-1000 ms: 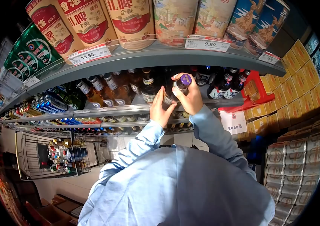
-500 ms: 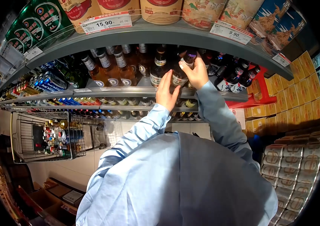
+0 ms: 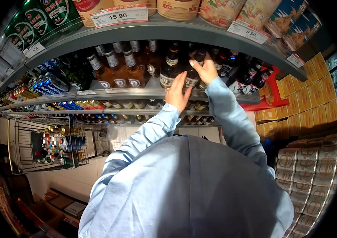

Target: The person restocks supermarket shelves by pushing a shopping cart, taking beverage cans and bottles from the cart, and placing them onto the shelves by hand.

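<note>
- While my right hand point(image 3: 207, 71) is gripping the dark bottle point(image 3: 193, 73) by its neck, the body is extending below that grip, its long axis seemingly running near upright.
- My left hand point(image 3: 177, 95) is lying open beside the label point(image 3: 192, 82), nearer the base, possibly touching.

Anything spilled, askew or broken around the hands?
Nothing stands out: no visible spill or breakage near the dark glass bottle in the right hand or the left hand. The dark, white-labelled glass bottles at right lean, but probably from lens distortion.
</note>
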Available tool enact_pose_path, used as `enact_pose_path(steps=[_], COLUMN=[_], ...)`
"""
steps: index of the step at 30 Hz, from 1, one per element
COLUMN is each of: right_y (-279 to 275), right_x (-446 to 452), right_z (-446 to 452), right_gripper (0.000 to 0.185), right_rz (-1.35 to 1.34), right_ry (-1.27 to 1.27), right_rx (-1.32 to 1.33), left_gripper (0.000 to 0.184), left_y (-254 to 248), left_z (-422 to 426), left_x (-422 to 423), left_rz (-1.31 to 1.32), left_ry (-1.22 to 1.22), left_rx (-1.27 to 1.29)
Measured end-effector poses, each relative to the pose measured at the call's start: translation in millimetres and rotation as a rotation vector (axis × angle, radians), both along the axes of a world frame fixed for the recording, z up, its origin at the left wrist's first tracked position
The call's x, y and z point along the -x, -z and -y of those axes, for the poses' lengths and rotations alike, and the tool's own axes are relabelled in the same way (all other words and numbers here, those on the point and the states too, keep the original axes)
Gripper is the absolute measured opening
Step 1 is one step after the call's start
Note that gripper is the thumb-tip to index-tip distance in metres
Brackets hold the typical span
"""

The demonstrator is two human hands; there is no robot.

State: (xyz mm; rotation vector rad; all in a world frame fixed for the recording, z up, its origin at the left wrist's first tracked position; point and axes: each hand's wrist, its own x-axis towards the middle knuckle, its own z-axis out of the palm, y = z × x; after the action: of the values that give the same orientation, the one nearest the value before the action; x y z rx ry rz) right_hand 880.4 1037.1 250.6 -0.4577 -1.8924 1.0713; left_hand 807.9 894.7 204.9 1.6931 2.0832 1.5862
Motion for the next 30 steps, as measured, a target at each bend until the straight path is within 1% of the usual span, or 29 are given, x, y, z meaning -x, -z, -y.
enact_pose_path(steps=[4, 8, 11, 12, 15, 16, 19, 20, 23, 28, 30], right_y=[5, 6, 10, 7, -5, -9, -5, -6, 2, 6, 9], right_x=[0, 0, 1, 2, 0, -2, 2, -5, -10, -12, -16], right_z=[2, -1, -2, 0, 15, 19, 28, 34, 33, 39, 42], right_gripper=[0.030, 0.031, 0.043, 0.052, 0.056, 0.061, 0.059, 0.062, 0.065, 0.059, 0.059], right_rz=[0.039, 0.045, 0.088, 0.091, 0.065, 0.069, -0.052, 0.030, 0.045, 0.118, 0.129], right_ry=[0.009, 0.033, 0.099, 0.116, 0.154, 0.163, 0.250, 0.252, 0.260, 0.297, 0.311], right_rx=[0.068, 0.033, -0.024, -0.045, 0.003, -0.032, -0.150, -0.115, -0.156, -0.159, -0.159], left_gripper=[0.058, 0.061, 0.063, 0.065, 0.066, 0.067, 0.068, 0.068, 0.068, 0.071, 0.071], left_y=[2, 3, 3, 6, 11, 11, 10, 11, 8, 5, 5], left_z=[0, -1, -1, -2, -3, -2, -1, -1, 0, 3, 6], left_x=[0, -1, -3, -3, -5, -6, -6, -7, -8, -9, -9], left_rz=[0.004, -0.009, 0.003, -0.076, -0.080, -0.062, -0.091, -0.083, -0.076, -0.078, -0.065], left_ry=[0.017, 0.027, 0.040, 0.006, 0.007, 0.020, 0.021, 0.026, 0.021, 0.040, 0.062], left_rx=[0.029, 0.035, 0.056, 0.020, 0.003, 0.018, 0.015, 0.024, 0.048, 0.089, 0.117])
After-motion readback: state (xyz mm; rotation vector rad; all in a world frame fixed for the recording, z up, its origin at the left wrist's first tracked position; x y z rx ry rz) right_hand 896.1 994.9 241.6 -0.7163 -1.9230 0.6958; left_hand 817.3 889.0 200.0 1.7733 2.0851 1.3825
